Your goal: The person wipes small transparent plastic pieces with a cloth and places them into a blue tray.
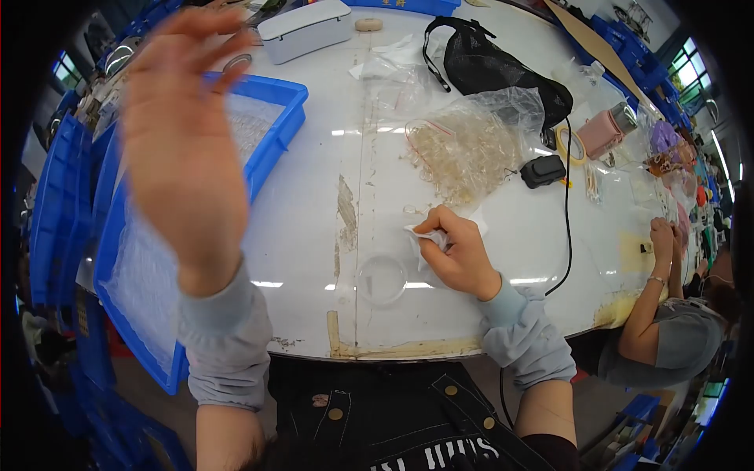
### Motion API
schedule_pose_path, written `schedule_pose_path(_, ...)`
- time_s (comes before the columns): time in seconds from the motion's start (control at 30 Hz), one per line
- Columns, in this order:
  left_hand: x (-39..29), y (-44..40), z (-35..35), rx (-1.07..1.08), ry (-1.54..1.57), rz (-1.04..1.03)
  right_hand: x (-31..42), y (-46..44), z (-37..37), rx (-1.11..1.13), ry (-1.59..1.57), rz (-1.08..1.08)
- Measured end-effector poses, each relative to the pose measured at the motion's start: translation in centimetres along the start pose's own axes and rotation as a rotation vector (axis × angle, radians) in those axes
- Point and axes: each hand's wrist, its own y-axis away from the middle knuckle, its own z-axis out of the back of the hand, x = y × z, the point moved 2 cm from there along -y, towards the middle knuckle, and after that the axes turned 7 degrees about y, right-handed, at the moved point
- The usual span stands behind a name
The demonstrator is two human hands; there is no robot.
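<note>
My left hand (184,157) is raised over the blue tray (290,118), smeared by motion, with its fingers stretched out and nothing visible in them. In the fingers of my right hand (463,255) is a crumpled white tissue (433,237), pressed close to the tabletop. A clear round dish (382,280) lies just left of that hand. Beyond it, a heap of small translucent beige pieces (459,153) spreads beside and partly under a clear plastic bag (518,110). The tray is lined with clear plastic sheeting.
A white lidded box (305,31) stands at the back. A black mesh bag (495,59), a black device (542,170) with a cable (568,220), a tape roll (572,146) and a pink container (605,135) lie right of the heap. Another person (667,337) works at the right.
</note>
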Motion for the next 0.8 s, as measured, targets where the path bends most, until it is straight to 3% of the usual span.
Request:
schedule_pose_path(0.03, 4.3, 2.4, -0.6, 0.070, -0.170, 0.328, 0.0, -0.1, 0.0, -0.004, -0.001, 0.008)
schedule_pose_path(0.07, 8.0, 5.6, -0.4, 0.202, -0.238, 0.457, 0.0, 0.0, 0.0, 0.005, 0.003, -0.006)
schedule_pose_path(0.13, 10.6, 9.2, -1.5, 0.489, -0.444, 0.456, -0.2, 0.0, 0.0, 0.025, 0.013, -0.032)
schedule_pose_path(0.33, 14.2, 12.9, -2.4, 0.829, -0.493, 0.417, -0.5, 0.0, -0.1, -0.020, 0.007, -0.018)
schedule_pose_path(0.53, 13.5, 13.0, -1.9, 0.837, -0.519, 0.435, -0.4, -0.1, -0.2, -0.033, 0.003, 0.001)
schedule_pose_path(0.63, 12.4, 13.2, -1.4, 0.687, -0.377, 0.615, -0.2, -0.1, 0.0, -0.057, 0.002, -0.015)
schedule_pose_path(0.73, 11.5, 13.8, -1.1, 0.485, -0.071, 1.101, 0.3, 0.0, -0.1, -0.073, -0.025, -0.027)
schedule_pose_path(0.8, 11.0, 14.3, -1.2, 0.333, 0.116, 1.181, 0.4, 0.1, -0.2, -0.070, -0.014, 0.013)
